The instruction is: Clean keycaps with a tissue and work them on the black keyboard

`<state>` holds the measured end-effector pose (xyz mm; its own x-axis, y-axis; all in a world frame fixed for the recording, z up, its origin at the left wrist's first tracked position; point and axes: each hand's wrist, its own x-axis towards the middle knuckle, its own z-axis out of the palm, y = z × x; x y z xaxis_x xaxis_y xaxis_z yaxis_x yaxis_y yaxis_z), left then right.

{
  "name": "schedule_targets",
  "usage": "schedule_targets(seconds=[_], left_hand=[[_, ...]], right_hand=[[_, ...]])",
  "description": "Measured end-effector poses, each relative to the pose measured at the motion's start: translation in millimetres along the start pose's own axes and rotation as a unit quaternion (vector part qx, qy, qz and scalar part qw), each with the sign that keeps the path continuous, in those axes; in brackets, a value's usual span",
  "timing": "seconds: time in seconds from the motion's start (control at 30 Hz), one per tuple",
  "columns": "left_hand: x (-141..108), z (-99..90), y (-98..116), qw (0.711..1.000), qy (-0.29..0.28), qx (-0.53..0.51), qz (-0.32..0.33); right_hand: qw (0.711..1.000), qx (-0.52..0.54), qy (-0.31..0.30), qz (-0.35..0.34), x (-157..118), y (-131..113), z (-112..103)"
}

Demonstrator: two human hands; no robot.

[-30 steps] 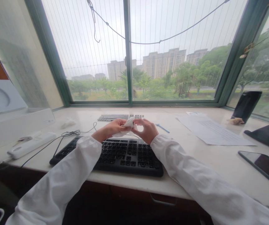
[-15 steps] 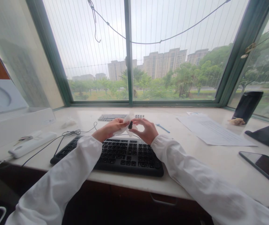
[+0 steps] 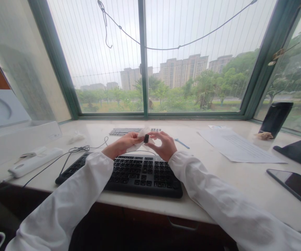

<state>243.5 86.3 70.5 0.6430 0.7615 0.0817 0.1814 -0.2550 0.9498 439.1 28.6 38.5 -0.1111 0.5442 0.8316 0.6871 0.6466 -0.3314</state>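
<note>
Between thumb and fingertips, my right hand (image 3: 165, 144) pinches a small black keycap (image 3: 146, 138). My left hand (image 3: 125, 142) is closed on a crumpled white tissue (image 3: 142, 133), which touches the keycap. Both hands hover over the back edge of a black keyboard (image 3: 140, 190), whose key places look bare of caps. Behind the hands lie rows of loose keycaps (image 3: 121, 131), partly hidden by the tissue and fingers.
Right of my hands lie a blue stick-like tool (image 3: 182, 143), printed paper sheets (image 3: 241, 144) and a phone (image 3: 294, 188). A dark cylinder (image 3: 276, 118) stands by the window. To the left are a white power strip (image 3: 35, 163), a cable (image 3: 79, 149) and crumpled tissue (image 3: 76, 137).
The keycap has turned slightly in my right fingers, showing a broader black face. Both hands stay in nearly the same place.
</note>
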Motion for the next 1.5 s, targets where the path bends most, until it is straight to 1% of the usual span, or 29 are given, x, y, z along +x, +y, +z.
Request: schedule_targets(seconds=[0.23,0.43,0.6,0.7,0.87,1.03,1.1,1.17,1.27,1.37,1.5], left_hand=[[-1,-1.9,4,0.999,-0.017,0.05,-0.003],[0,0.2,3,0.996,0.022,0.089,0.004],[-2,0.9,4,0.995,0.018,0.095,0.021],[-3,0.4,4,0.995,0.023,0.092,0.018],[-1,0.2,2,0.996,0.033,0.074,0.019],[1,-0.5,0,0.997,0.027,0.071,0.026],[1,-0.5,0,0.997,0.027,0.065,0.035],[1,0.1,1,0.997,0.039,0.058,0.041],[0,2.2,3,0.995,0.076,0.049,0.046],[-2,4.2,5,0.993,0.096,0.049,0.053],[-1,4.6,3,0.99,0.099,0.086,0.059]], right_hand=[[0.998,-0.063,0.001,-0.03,-1,3,2],[0.995,-0.093,-0.014,-0.017,-1,4,4],[0.995,-0.091,-0.025,-0.013,-1,5,5],[0.997,-0.067,-0.028,-0.004,0,5,4],[0.999,0.001,-0.028,0.022,1,4,4],[0.998,0.037,-0.023,0.041,1,5,6],[0.996,0.068,-0.027,0.057,1,6,7],[0.99,0.112,-0.038,0.078,2,8,8],[0.976,0.171,-0.056,0.126,4,10,9],[0.965,0.193,-0.062,0.167,4,14,10],[0.967,0.185,-0.075,0.159,2,19,12]])
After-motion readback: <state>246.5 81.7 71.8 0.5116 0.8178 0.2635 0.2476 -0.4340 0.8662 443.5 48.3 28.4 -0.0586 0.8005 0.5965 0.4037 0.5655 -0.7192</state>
